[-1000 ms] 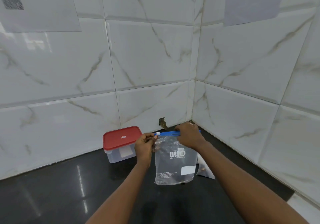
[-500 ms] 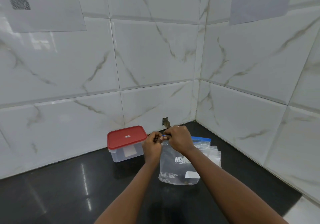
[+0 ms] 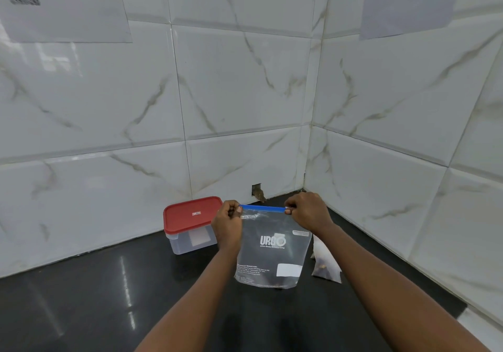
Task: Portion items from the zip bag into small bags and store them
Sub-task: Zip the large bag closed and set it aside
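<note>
2 hands hold the clear zip bag (image 3: 272,256) upright near the back right corner of the black counter (image 3: 109,297). The left hand (image 3: 227,222) pinches the left end of the blue zip strip (image 3: 262,208) between thumb and curled fingers. The right hand (image 3: 307,211) pinches the right end the same way, and the strip runs straight between them. A few dark bits sit in the bag's bottom; whether it touches the counter cannot be told. Just left of it, by the counter's back edge, stands a clear container (image 3: 185,242) with a red lid (image 3: 190,212). Small bags (image 3: 325,267) lie on the counter just right of the zip bag.
</note>
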The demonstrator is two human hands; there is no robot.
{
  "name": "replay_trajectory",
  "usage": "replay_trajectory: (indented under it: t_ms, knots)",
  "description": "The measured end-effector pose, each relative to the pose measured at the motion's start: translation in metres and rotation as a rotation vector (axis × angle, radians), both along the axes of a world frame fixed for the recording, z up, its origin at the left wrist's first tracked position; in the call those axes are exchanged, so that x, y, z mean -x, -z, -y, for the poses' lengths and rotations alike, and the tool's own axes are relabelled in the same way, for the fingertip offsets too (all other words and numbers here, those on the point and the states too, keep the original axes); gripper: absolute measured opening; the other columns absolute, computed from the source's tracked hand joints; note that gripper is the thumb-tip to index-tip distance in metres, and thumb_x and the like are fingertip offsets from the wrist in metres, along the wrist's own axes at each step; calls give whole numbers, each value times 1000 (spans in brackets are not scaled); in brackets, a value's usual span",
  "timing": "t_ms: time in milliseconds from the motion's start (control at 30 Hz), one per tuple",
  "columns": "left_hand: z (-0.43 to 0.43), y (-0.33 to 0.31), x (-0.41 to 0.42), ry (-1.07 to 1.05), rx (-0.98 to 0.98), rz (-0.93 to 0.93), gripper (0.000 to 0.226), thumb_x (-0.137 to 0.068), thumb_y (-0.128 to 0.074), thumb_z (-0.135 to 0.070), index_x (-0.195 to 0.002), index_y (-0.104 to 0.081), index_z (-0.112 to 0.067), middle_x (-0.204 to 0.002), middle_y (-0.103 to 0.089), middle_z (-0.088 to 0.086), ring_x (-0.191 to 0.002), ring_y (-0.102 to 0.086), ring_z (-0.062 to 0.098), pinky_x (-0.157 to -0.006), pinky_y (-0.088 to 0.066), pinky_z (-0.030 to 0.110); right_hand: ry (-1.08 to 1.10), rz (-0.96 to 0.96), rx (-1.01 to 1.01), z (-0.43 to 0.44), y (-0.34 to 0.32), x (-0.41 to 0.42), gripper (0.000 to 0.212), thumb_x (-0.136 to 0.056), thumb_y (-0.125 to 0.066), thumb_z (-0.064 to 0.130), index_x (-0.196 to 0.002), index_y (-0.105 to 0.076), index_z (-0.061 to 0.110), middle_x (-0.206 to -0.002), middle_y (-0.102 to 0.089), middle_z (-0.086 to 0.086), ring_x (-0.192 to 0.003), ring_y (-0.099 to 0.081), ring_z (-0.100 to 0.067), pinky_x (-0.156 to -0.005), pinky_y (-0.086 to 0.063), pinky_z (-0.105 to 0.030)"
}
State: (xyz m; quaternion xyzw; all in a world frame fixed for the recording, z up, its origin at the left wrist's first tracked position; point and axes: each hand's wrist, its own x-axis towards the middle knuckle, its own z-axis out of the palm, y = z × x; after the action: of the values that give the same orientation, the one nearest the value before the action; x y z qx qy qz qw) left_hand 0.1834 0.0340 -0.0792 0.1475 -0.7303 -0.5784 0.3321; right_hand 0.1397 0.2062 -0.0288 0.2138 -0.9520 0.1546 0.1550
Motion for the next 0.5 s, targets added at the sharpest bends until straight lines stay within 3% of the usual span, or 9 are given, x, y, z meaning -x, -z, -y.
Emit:
replay_trajectory:
  t_ms: [167,300,400,500]
  knots:
    - [10,2,2,-33,-27,11,17,-89,-53,0,-81,-57,-14,-75,-56,1,-72,-49,14,-56,-37,18,77,87,26,-20,-2,4,20,-87,-59,19,-100,-73,15,-99,-72,-5,-95,-62,-22,-69,-33,-23]
    - [14,3,2,-29,-59,11,19,-90,-52,-1,-79,-56,-16,-73,-54,-3,-74,-49,14,-58,-41,20,78,173,71,-27,3,10,18,-88,-60,17,-101,-72,12,-101,-71,-5,-92,-62,-20,-71,-41,-25]
    - [16,7,3,-9,-96,-16,23,-92,-52,-5,-78,-54,-23,-75,-55,-4,-78,-53,17,-69,-50,34,35,236,194,-27,10,15,15,-88,-61,11,-97,-71,5,-96,-70,-10,-85,-61,-20,-71,-45,-26]
    - [18,11,-1,70,-147,-24,9,-97,-45,-17,-101,-53,-18,-84,-58,-2,-78,-56,19,-71,-51,35,-9,299,389,-27,11,14,10,-87,-63,8,-95,-68,7,-94,-69,-11,-82,-57,-16,-70,-44,-21]
